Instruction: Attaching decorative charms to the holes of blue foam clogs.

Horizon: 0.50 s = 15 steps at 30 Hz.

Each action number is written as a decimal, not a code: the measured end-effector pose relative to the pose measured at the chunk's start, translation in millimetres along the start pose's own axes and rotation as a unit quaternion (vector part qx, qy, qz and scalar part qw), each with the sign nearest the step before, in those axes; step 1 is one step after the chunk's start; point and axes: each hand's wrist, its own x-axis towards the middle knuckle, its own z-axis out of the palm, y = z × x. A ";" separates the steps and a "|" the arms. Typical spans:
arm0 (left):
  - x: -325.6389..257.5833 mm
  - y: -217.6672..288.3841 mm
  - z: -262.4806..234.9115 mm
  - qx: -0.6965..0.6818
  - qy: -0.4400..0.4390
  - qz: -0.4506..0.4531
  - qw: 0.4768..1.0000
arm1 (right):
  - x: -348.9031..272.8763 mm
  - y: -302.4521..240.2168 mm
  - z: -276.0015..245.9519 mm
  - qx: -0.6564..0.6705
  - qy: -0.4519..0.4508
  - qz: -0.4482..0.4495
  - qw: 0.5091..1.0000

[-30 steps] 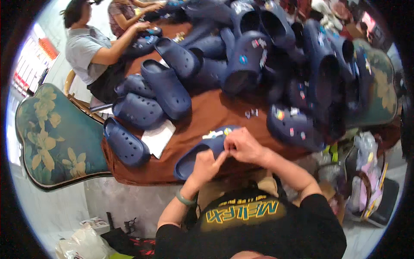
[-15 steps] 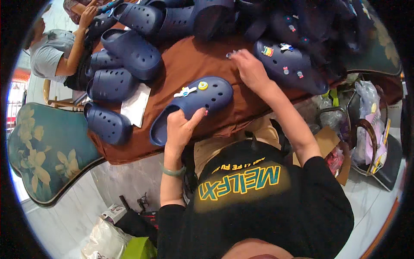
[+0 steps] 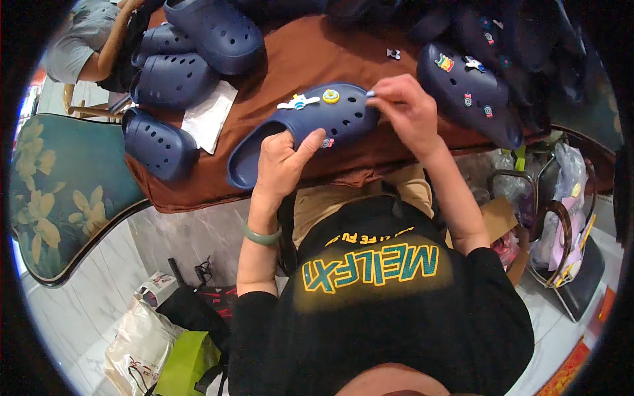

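Note:
A navy-blue foam clog (image 3: 343, 135) with round vent holes lies in front of me, toe to the right. My left hand (image 3: 281, 162) grips its near side, thumb on top and fingers hidden. A white-and-blue charm (image 3: 298, 102), a yellow ring-shaped charm (image 3: 330, 97) and a pink swirl charm (image 3: 327, 142) sit on its upper. At the toe, my right hand (image 3: 413, 115) pinches a small whitish-blue piece (image 3: 370, 94), probably a charm; its shape is mostly hidden. Another clog (image 3: 472, 92), bearing several charms, lies to the right.
Brown cloth (image 3: 317, 56) covers the table. Several plain clogs (image 3: 214, 36) lie at the left beside white paper (image 3: 208, 119); more are piled at the far right. A small dark-and-white charm (image 3: 393, 54) rests on the cloth. Floral-backed chairs (image 3: 59, 198) stand at the sides. Another person's arm (image 3: 115, 46) shows far left.
My right hand has come from the cloth to the held clog's toe with the small piece. The dark-and-white charm on the cloth is now uncovered. The whole view has shifted.

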 end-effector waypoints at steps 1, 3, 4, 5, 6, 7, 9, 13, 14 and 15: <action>1.2 -1.1 -1.5 -0.001 -0.005 -0.010 1.000 | -5.0 -8.5 1.8 -0.054 -0.003 -0.109 0.993; 1.7 -3.3 -4.4 0.019 -0.022 -0.016 0.999 | -11.6 -15.0 9.3 -0.107 -0.010 -0.214 0.971; 2.5 -3.0 -4.3 0.015 -0.027 -0.018 0.999 | -13.7 -15.4 13.4 -0.116 -0.008 -0.241 0.963; 3.0 -2.4 -4.0 0.011 -0.031 -0.020 0.999 | -16.2 -14.7 15.9 -0.126 -0.007 -0.268 0.955; 3.1 -1.4 -2.9 0.010 -0.032 -0.021 0.999 | -20.4 -11.5 17.5 -0.119 -0.001 -0.262 0.958; 3.2 -0.2 -1.9 0.003 -0.030 -0.011 0.999 | -20.7 -11.0 17.3 -0.118 -0.002 -0.262 0.958; 3.7 1.6 -1.6 -0.006 -0.028 -0.002 1.000 | -20.6 -10.4 15.2 -0.189 -0.009 -0.311 0.931; 3.4 6.5 -1.5 -0.008 -0.029 -0.014 0.999 | -19.0 -16.0 11.9 -0.214 -0.032 -0.313 0.925; 3.4 7.8 -1.9 0.000 -0.028 -0.023 0.999 | -18.5 -19.0 9.3 -0.235 -0.052 -0.306 0.921; 4.0 8.2 -2.4 -0.002 -0.028 -0.024 0.999 | -18.2 -22.2 7.6 -0.255 -0.071 -0.298 0.917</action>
